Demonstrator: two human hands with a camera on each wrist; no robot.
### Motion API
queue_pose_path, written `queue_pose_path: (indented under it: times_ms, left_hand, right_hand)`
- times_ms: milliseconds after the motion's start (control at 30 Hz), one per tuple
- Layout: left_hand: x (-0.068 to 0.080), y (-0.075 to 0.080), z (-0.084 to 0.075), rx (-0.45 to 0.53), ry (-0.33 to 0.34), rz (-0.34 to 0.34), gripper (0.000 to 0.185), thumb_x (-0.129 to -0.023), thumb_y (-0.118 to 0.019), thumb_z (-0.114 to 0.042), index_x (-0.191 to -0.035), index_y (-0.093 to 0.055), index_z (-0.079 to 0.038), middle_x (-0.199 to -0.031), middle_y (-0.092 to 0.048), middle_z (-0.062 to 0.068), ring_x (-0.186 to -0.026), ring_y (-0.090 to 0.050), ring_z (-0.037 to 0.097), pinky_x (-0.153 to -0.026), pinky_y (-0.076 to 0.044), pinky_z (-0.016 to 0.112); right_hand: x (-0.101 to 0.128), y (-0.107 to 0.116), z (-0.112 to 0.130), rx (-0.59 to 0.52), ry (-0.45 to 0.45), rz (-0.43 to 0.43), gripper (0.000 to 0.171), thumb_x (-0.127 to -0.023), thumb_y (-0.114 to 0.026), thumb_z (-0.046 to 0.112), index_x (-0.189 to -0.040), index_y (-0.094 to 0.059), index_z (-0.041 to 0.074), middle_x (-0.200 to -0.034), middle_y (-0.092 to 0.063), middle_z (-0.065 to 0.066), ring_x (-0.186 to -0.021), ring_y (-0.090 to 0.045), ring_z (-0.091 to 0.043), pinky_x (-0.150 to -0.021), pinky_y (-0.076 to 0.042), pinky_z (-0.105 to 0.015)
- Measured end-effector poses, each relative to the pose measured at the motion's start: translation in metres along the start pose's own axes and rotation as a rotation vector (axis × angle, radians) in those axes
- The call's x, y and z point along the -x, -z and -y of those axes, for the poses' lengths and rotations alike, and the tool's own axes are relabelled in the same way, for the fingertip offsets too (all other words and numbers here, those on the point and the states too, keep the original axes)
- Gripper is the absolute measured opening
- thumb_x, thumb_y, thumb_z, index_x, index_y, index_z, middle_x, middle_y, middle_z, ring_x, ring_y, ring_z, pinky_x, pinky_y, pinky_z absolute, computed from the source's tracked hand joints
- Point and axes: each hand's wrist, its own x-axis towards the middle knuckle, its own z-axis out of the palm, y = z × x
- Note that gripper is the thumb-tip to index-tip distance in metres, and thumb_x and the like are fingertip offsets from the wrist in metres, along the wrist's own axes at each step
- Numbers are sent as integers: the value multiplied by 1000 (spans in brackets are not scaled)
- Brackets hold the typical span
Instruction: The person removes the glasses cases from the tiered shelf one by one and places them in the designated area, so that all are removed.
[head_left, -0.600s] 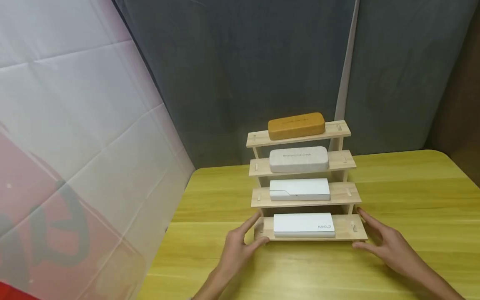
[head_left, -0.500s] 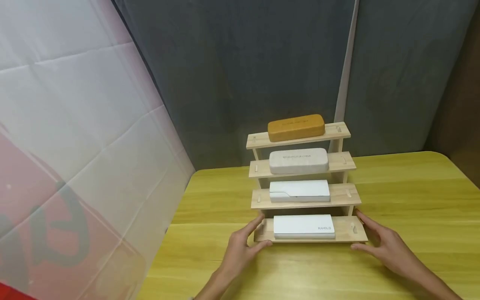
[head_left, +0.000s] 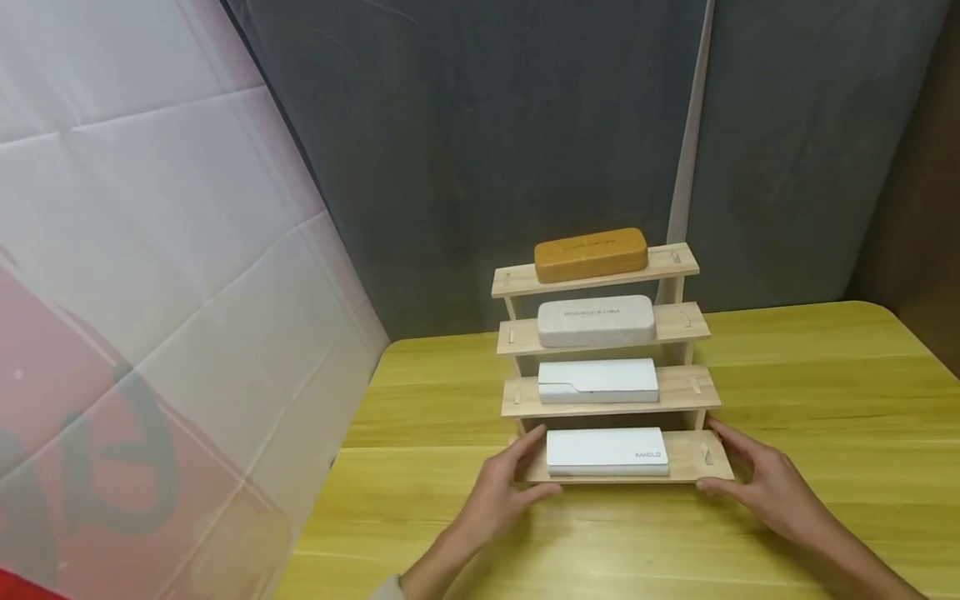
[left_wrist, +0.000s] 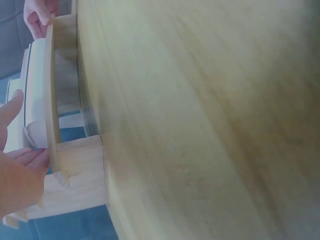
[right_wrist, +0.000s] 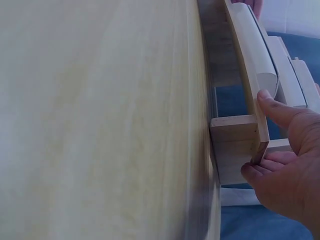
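Note:
A pale wooden stepped rack stands on the table, an oblong case on every tier. White cases lie on the lower two; the lowest case bears small lettering. Above them sit a pale grey case and, at the top, a mustard-brown case. My left hand spreads around the lowest tier's left end, its fingertips beside the white case and the thumb in front. My right hand grips the same tier's right end, thumb at the front edge and fingers against the end.
Beneath the rack is a yellow wood-grain table. A dark grey curtain hangs right behind it. To the left runs a white sheet with a red print.
My left hand has moved inward to the right, over the lowest tier and closer to the white case. The right hand has edged slightly left. Rack and cases look nearly unmoved.

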Motion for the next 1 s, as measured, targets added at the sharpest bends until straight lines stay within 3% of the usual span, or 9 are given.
queue_pose_path:
  times_ms: [200, 400, 533, 633, 733, 1000]
  left_hand:
    - [-4, -4, -2, 41, 26, 31, 87, -89, -87, -15, -162, -41, -2, -161, -47, 16, -144, -51, 30, -116, -43, 31]
    - [-10, -7, -1, 21, 14, 27, 84, -90, -86, -15, -160, -41, 1, -160, -47, 19, -143, -52, 32, -116, -43, 33]
    - [-14, -8, 0, -5, 9, 26, 81, -92, -84, -19, -159, -43, 2, -159, -49, 21, -141, -54, 34, -116, -44, 36]
    - [-16, -9, 2, -21, 11, 26, 79, -93, -84, -21, -158, -45, 1, -158, -50, 20, -141, -54, 34, -116, -45, 37]
    - [-19, -9, 2, -40, 12, 28, 76, -93, -84, -22, -157, -47, -2, -157, -52, 17, -140, -55, 32, -116, -45, 37]
    - [-20, -5, 5, -34, 0, 65, 70, -94, -82, -18, -156, -49, -9, -157, -51, 12, -144, -50, 27, -118, -42, 35]
  right_hand:
    - [-2, -2, 1, -16, -5, 23, 96, -77, -97, 21, -151, -47, -13, -148, -49, -40, -130, -54, -58, -90, -30, 5]
    - [-4, -3, 1, -8, -20, 38, 100, -76, -98, 24, -152, -45, -15, -149, -48, -40, -131, -54, -58, -91, -38, 0]
    - [-6, -3, 1, 11, -26, 45, 101, -76, -98, 25, -151, -45, -16, -148, -49, -41, -130, -54, -58, -96, -58, -28]
    - [-7, -2, 1, 32, -26, 41, 101, -75, -98, 26, -150, -46, -17, -146, -51, -41, -129, -55, -58, -96, -57, -53]
    - [-8, -1, 1, 45, -26, 34, 101, -74, -99, 28, -148, -48, -17, -144, -53, -41, -128, -57, -58, -95, -55, -59]
    - [-8, 0, 2, 62, -19, 18, 98, -73, -99, 29, -146, -52, -16, -141, -56, -39, -125, -60, -56, -91, -58, -56]
